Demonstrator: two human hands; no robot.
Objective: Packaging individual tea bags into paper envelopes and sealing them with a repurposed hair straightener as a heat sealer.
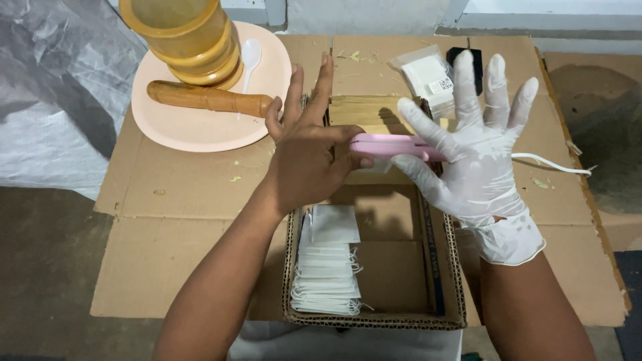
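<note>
Nearest you, in the shallow cardboard box (374, 321), a stack of small white paper bags (328, 274) with strings lies along its left side, at about 7 o'clock from your hands. Leave it squared up so that a single bag can be lifted off cleanly.

Just above the box, your bare left hand (304, 150) has its thumb and lower fingers pinched on the left end of the pink sealer (394, 146), with the index and middle fingers standing up loose. Bring those two down too; a flat grip along the bar should steady it better than a pinch at one end.

Your gloved right hand (478, 150) is spread wide, its fingers fanned upward and holding nothing, though the thumb and palm edge touch the sealer's right end. The sealer itself hangs level between both hands over the far edge of the box. Its white cord (555, 164) trails off at 3 o'clock; keep it slack and clear of the box rim.

Farther out at 1 o'clock, a clear packet of white bags (431, 79) rests on the cardboard-covered worktop (174, 194). At 10 o'clock sits a pale plate (180, 127) carrying a wooden pestle (207, 99), a white spoon (250, 57) and a yellow jar (184, 37). Keep your elbow away from that plate.
</note>
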